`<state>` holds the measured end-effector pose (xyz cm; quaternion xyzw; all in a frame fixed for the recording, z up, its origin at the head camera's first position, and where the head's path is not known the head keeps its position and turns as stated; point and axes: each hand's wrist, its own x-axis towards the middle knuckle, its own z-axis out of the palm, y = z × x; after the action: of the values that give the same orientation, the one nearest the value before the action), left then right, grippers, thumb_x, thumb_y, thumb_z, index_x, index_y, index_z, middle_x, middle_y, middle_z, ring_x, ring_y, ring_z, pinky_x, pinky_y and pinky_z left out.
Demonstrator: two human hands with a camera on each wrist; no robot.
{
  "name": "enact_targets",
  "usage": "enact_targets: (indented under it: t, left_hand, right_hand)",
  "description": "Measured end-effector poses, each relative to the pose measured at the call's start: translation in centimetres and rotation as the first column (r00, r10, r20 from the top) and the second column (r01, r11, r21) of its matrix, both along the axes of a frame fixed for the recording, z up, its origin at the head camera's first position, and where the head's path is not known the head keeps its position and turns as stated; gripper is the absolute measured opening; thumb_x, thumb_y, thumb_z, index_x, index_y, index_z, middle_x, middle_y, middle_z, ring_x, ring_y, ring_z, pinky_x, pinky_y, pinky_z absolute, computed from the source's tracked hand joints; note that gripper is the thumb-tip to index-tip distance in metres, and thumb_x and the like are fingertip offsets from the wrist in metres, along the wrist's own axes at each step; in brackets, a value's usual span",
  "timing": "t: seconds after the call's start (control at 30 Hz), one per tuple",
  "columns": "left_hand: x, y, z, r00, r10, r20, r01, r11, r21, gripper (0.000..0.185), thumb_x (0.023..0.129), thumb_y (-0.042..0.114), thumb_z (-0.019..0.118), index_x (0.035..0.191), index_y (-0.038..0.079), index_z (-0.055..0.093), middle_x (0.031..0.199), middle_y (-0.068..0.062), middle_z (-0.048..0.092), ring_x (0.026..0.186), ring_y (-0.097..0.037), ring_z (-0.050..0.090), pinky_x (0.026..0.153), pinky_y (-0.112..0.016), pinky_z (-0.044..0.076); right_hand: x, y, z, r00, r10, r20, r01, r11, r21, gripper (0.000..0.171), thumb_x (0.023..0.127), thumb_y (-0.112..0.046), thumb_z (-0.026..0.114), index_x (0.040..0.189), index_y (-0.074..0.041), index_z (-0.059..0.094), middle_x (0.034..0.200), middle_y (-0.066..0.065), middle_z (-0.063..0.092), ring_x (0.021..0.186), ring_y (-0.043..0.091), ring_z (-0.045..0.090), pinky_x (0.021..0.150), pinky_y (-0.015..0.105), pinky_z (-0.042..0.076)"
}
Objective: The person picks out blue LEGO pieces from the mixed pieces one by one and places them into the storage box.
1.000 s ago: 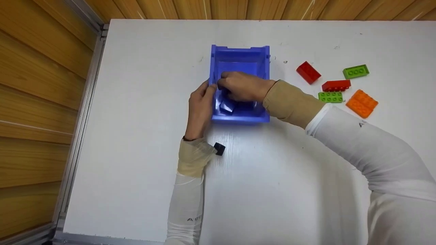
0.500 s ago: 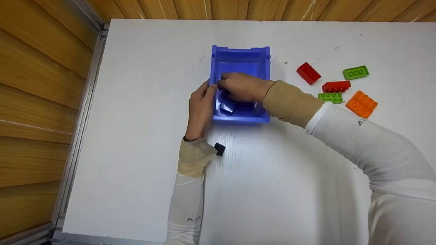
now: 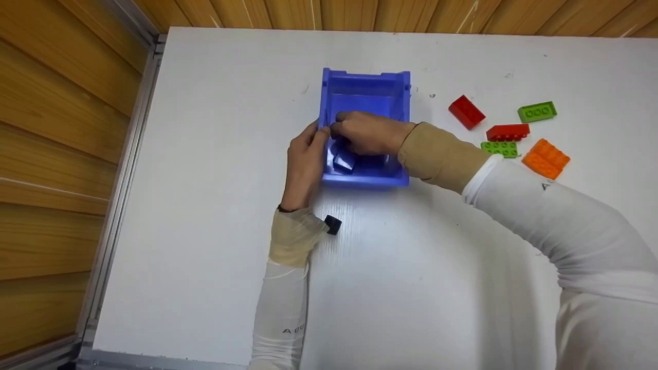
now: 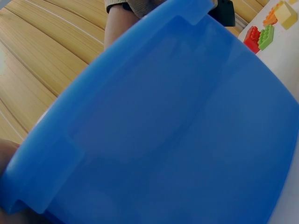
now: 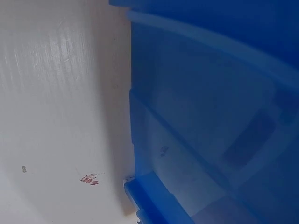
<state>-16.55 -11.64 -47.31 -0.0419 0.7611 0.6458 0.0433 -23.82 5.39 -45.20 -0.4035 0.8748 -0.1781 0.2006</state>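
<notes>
Five loose bricks (image 3: pixel 506 132) right of blue bin (image 3: pixel 366 82)

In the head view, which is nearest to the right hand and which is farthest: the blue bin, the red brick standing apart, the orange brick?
1. Blue bin: the right hand is inside it.
2. Red brick standing apart: on the table, right of the bin.
3. Orange brick: farthest right.

Clad in long white sleeves (image 3: pixel 555 216) with small grey lettering near each forearm. Wrapped at both wrists in tan elastic bands (image 3: pixel 291 237), with a small black camera block (image 3: pixel 332 225) at the left.
</notes>
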Motion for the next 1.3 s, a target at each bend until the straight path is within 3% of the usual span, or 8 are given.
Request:
enact_targets:
  t: [0.43,0.67,0.93,1.2,1.3]
  left_hand:
    - [0.04,-0.07,-0.15,1.000,0.006,0.007,-0.006,0.998,0.067,0.036,0.107,0.021,0.051,0.130,0.005,0.073,0.094,-0.005,0.057,0.089,-0.015,0.051,0.076,-0.030,0.037]
    - [0.17,-0.07,-0.09,1.000,0.005,-0.002,-0.005,0.998,0.066,0.030,0.107,0.020,0.051,0.119,0.008,0.074,0.080,0.003,0.040,0.077,-0.014,0.041,0.067,-0.030,0.031]
    - [0.11,-0.06,-0.12,1.000,0.001,0.002,-0.001,1.000,0.028,0.038,0.107,0.023,0.051,0.135,0.008,0.072,0.081,0.002,0.044,0.079,-0.014,0.046,0.068,-0.030,0.035]
    - [0.12,-0.01,-0.12,1.000,-0.006,0.005,0.005,0.997,0.075,0.040,0.107,0.022,0.051,0.139,0.005,0.070,0.081,0.000,0.044,0.079,-0.015,0.045,0.068,-0.030,0.036]
    - [0.12,-0.13,-0.01,1.000,-0.006,0.002,0.006,0.995,0.098,0.042,0.107,0.021,0.051,0.141,0.002,0.068,0.092,-0.003,0.058,0.089,-0.015,0.052,0.076,-0.030,0.041]
  right_hand:
    - [-0.06,-0.11,-0.06,1.000,0.020,0.002,-0.020,0.999,0.028,0.026,0.096,0.006,0.068,0.121,0.010,0.070,0.107,0.024,0.065,0.097,0.039,0.065,0.088,0.049,0.055]
    - [-0.08,-0.13,-0.11,1.000,0.028,-0.002,-0.027,0.999,0.025,0.022,0.095,0.008,0.067,0.117,0.011,0.071,0.109,0.025,0.070,0.104,0.041,0.068,0.095,0.050,0.054]
    - [-0.13,-0.12,-0.21,1.000,0.022,-0.002,-0.022,0.999,0.029,0.018,0.096,0.007,0.067,0.113,0.011,0.071,0.107,0.025,0.072,0.104,0.041,0.069,0.095,0.050,0.054]
    - [-0.18,-0.08,-0.08,1.000,0.006,0.018,-0.007,0.998,0.064,0.014,0.097,0.005,0.066,0.110,0.009,0.070,0.107,0.024,0.071,0.103,0.040,0.069,0.094,0.050,0.053]
    - [-0.20,-0.18,0.04,1.000,-0.001,0.025,-0.001,0.997,0.071,0.016,0.097,0.005,0.066,0.113,0.009,0.069,0.109,0.024,0.071,0.105,0.040,0.068,0.097,0.050,0.053]
